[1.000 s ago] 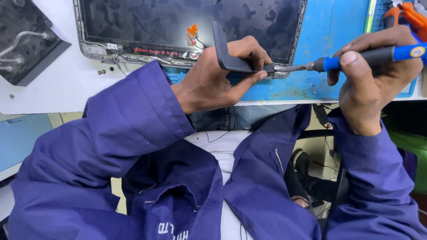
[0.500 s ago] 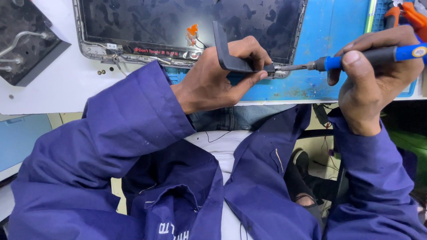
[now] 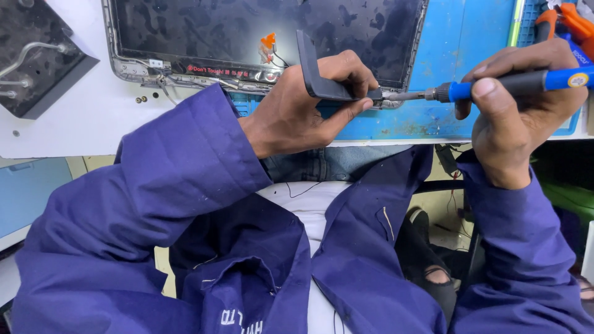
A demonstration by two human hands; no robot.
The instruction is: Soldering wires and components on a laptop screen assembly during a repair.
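Note:
My left hand grips a dark L-shaped metal bracket at the near edge of an opened laptop screen panel. My right hand holds a screwdriver with a blue and black handle, lying level. Its metal tip meets the end of the bracket by my left fingertips. Both arms wear dark blue sleeves.
The panel lies on a blue work mat on a white bench. A black part with metal pipes sits at the far left. Orange-handled tools lie at the top right. Two small screws rest near the panel's corner.

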